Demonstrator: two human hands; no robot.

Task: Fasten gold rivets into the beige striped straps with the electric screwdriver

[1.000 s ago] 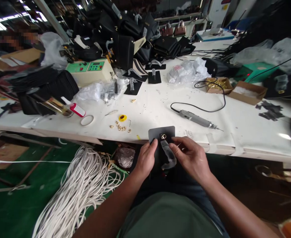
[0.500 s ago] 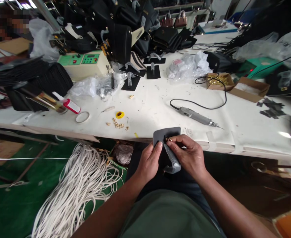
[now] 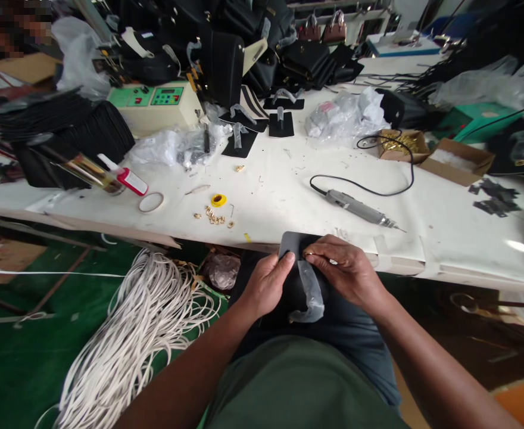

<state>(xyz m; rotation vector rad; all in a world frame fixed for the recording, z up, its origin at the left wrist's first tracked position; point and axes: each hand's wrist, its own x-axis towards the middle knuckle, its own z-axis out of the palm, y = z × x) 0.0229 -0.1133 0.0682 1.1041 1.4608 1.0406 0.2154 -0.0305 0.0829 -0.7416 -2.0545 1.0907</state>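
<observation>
My left hand [image 3: 268,283] grips the left edge of a black bag panel [image 3: 290,242], thumb on its face, over my lap at the table's front edge. A strap wrapped in clear plastic [image 3: 311,292] hangs from the panel and curls to the left at its lower end. My right hand [image 3: 349,269] pinches a small gold metal fitting [image 3: 308,254] between thumb and fingers, close against the panel. The fingers mostly cover the fitting, so its exact shape is hidden. Several gold fittings [image 3: 215,218] lie on the table beside a yellow tape roll [image 3: 218,200].
A grey electric screwdriver [image 3: 360,210] with a black cable lies on the white table [image 3: 280,190]. Behind it are small cardboard boxes [image 3: 461,164], plastic bags and black bags. At the left stand a red-and-white bottle [image 3: 132,180] and a control box [image 3: 155,113]. White cords [image 3: 132,345] heap on the floor.
My right hand has turned, its fingers now covering more of the gold fitting. The plastic-wrapped strap hangs slightly lower. The view has shifted a little.
</observation>
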